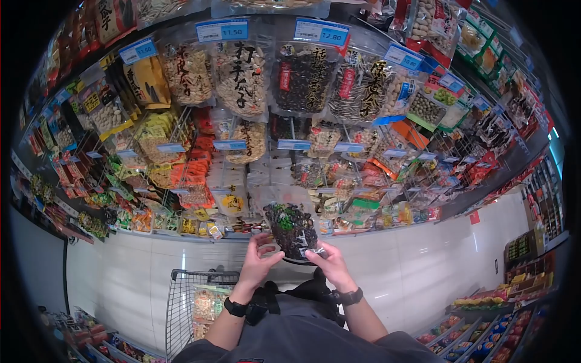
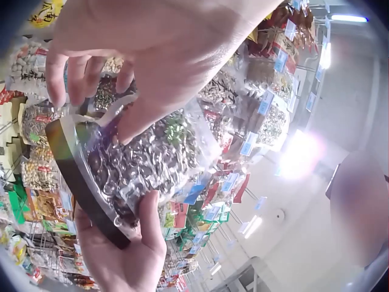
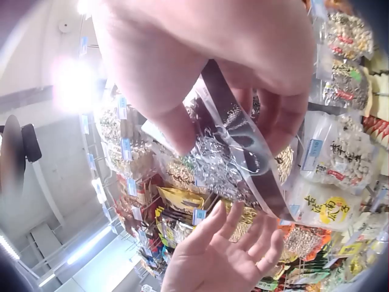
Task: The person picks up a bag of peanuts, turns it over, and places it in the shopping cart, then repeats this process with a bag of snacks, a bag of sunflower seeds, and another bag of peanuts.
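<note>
A clear plastic bag of dark dried food (image 1: 290, 233) with a green patch on its front is held up before the body. My right hand (image 1: 330, 266) pinches its lower right corner, thumb on the front and fingers behind, as the right wrist view also shows. My left hand (image 1: 260, 263) is at the bag's lower left edge, its thumb near the front and its fingers spread loosely. In the left wrist view, the left thumb (image 2: 135, 121) overlaps the bag's front. A dark band (image 2: 82, 185) runs along the bag's bottom.
Ahead, hooks carry rows of bagged seeds and nuts (image 1: 242, 81) under blue price tags (image 1: 322, 32). A wire shopping cart (image 1: 175, 302) with some packages (image 1: 206, 305) stands at the left. Pale floor tiles (image 1: 411, 260) lie below; more shelves (image 1: 502, 333) stand at right.
</note>
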A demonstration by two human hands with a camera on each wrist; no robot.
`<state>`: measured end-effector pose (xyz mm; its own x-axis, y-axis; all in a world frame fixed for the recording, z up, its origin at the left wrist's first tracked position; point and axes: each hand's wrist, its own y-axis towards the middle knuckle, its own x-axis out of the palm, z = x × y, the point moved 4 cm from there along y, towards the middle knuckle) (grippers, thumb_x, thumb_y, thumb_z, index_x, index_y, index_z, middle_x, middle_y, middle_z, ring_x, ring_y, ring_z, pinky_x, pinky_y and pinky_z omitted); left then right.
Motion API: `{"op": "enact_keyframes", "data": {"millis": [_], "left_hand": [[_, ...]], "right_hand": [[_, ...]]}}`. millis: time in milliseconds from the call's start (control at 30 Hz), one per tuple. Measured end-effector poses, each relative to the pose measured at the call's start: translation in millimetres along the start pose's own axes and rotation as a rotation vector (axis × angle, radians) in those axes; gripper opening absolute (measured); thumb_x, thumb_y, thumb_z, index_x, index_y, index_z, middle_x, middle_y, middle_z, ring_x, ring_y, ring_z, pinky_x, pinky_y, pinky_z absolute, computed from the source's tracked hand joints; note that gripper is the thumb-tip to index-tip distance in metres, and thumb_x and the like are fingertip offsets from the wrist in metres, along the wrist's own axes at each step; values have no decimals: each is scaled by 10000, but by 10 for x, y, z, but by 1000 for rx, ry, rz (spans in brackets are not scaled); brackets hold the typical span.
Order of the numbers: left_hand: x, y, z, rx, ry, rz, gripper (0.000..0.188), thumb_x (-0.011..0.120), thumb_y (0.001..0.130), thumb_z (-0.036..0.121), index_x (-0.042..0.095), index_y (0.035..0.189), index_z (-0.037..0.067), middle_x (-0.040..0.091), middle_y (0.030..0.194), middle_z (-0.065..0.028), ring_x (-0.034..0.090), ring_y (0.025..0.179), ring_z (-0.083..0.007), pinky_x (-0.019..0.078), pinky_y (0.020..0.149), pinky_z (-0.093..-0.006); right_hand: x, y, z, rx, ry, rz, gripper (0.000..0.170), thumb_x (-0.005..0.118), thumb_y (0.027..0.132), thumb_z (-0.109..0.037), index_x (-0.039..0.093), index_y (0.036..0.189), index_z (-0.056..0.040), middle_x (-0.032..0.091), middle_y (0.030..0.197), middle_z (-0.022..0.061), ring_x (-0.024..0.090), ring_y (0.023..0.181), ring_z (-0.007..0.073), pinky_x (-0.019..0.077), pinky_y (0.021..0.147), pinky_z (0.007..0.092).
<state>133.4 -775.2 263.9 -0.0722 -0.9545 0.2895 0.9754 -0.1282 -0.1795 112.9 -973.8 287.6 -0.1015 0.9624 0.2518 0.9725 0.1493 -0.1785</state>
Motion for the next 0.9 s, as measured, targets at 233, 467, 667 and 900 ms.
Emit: {"op": "enact_keyframes", "data": {"millis": [233, 467, 667, 900], "left_hand": [[134, -129, 236, -34, 21, -117, 759, 814, 754, 93, 390, 1382, 72, 461, 1307, -114, 478, 1234, -223, 486, 959, -354], [97, -159, 274, -19, -80, -183, 902, 798, 767, 83, 260, 1491, 103, 402, 1394, -128, 413, 1305, -238, 470, 986, -375], [85, -252, 352, -118, -268, -214, 712, 712, 837, 48, 332, 1440, 30, 513, 1319, -106, 591, 1096, -209, 485, 947, -349], [134, -231, 392, -95, -260, -163, 385, 687, 870, 62, 558, 1225, -12, 642, 1161, -84, 619, 1032, -151, 496, 911, -317]], "right_hand": [[-73, 62, 126, -31, 162, 31, 375, 611, 945, -57, 545, 1309, 7, 656, 1122, 17, 598, 950, 45, 488, 825, 198], [149, -58, -22, -15, 102, -95, 449, 589, 959, -75, 476, 1386, 3, 618, 1212, 55, 597, 1006, 83, 489, 883, 237], [298, -69, -111, -32, 56, -318, 406, 533, 982, -154, 505, 1337, 40, 593, 1274, 160, 627, 1072, 224, 510, 916, 344], [-108, 110, 4, -126, 99, 181, 175, 571, 969, -134, 630, 1076, -8, 683, 989, 101, 587, 717, 84, 452, 592, 218]]}}
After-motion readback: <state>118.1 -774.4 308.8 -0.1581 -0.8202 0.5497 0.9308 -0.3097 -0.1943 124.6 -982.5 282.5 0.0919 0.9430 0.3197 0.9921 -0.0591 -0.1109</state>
